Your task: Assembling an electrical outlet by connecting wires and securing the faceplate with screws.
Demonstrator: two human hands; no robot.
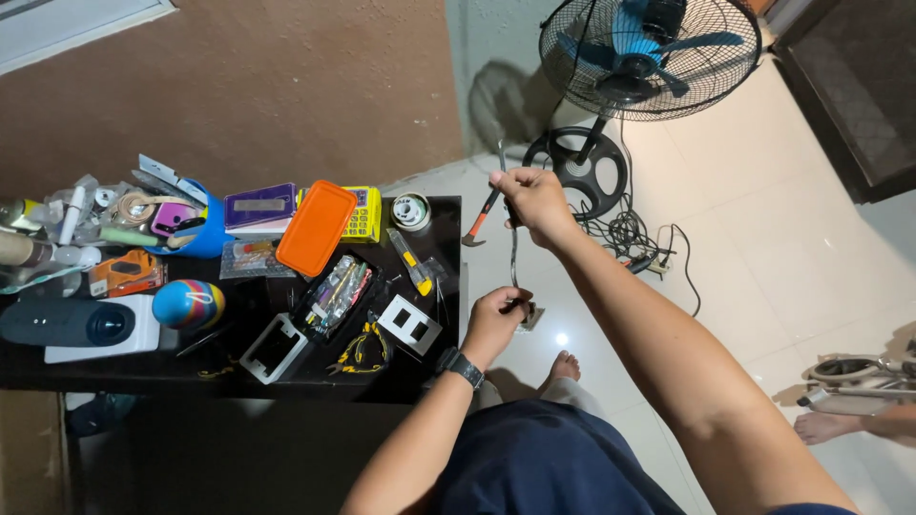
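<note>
A view from above showed a person standing on a pale tiled floor [763, 267] beside a black table [143, 377] crowded with tools and small parts. A black standing fan [649, 48] stood near the wall beyond, its cord tangled on the tiles.

Both arms reached out over the floor, just past the table's edge. The right hand [532, 198] was raised and clenched around the upper end of a thin grey cable [513, 257], which hung stretched down to the left hand [494, 319]. The left hand, with a dark watch on its wrist, was closed on the cable's lower end, where a small pale fitting [530, 317] showed just beside the fingers. What the fitting was could not be told.

A hammer with an orange handle [482, 221] appeared just beside the right hand; whether that hand touched it was unclear.

On the table nearest the hands lay a yellow utility knife [412, 262], a white square wall plate [410, 324], and a roll of tape [411, 212].
</note>
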